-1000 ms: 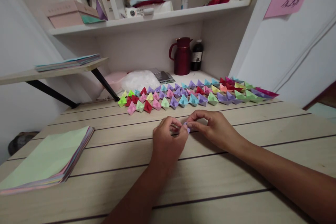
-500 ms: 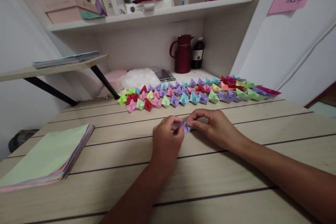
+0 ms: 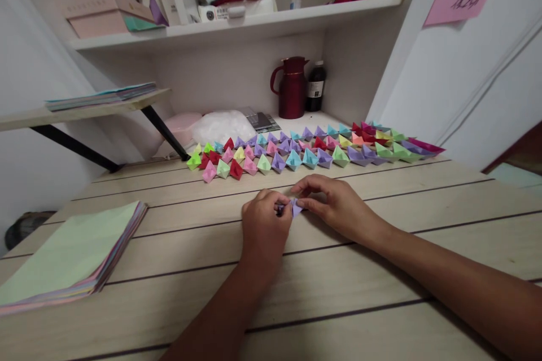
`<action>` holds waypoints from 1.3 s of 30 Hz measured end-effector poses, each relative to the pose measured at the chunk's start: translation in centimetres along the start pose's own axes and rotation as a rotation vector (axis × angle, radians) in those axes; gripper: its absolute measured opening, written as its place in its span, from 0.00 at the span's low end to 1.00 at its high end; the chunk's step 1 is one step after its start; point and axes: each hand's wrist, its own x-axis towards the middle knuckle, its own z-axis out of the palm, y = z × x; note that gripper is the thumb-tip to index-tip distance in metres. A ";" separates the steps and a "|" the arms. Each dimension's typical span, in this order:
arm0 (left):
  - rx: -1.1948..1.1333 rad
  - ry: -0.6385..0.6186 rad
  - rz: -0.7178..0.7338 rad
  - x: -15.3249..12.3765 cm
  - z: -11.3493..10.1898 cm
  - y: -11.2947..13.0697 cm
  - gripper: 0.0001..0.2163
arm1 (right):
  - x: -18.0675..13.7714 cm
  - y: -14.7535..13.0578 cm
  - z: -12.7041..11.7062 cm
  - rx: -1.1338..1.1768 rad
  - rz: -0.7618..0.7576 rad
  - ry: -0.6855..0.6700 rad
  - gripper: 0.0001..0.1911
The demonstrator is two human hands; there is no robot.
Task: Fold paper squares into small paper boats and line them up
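1. The room is dim, with soft, even indoor light; its source lies out of view.
2. The white wall (image 3: 461, 79) on the right looks paler than the recess under the shelf (image 3: 271, 21), which sinks into grey.
3. Broad, soft-edged shadows lie on the table (image 3: 339, 287) beside the left forearm (image 3: 228, 304) and under the right one (image 3: 432, 265).
4. A faint sheen marks the dark red jug (image 3: 292, 90); the plastic bag (image 3: 224, 127) is pale, its detail washed out.
5. Fine detail is soft around the left hand (image 3: 266, 223) and the purple paper (image 3: 296, 208).
6. Wide-angle distortion tilts the walls and stretches the forearms towards the bottom edge.
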 end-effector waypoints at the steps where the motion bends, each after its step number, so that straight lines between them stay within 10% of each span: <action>1: 0.017 0.003 -0.010 0.0 0.0 0.0 0.05 | 0.0 0.2 0.0 0.005 -0.016 0.025 0.09; 39: 0.097 0.029 -0.078 -0.5 0.0 0.2 0.04 | 0.2 -0.9 0.8 -0.225 -0.033 -0.088 0.06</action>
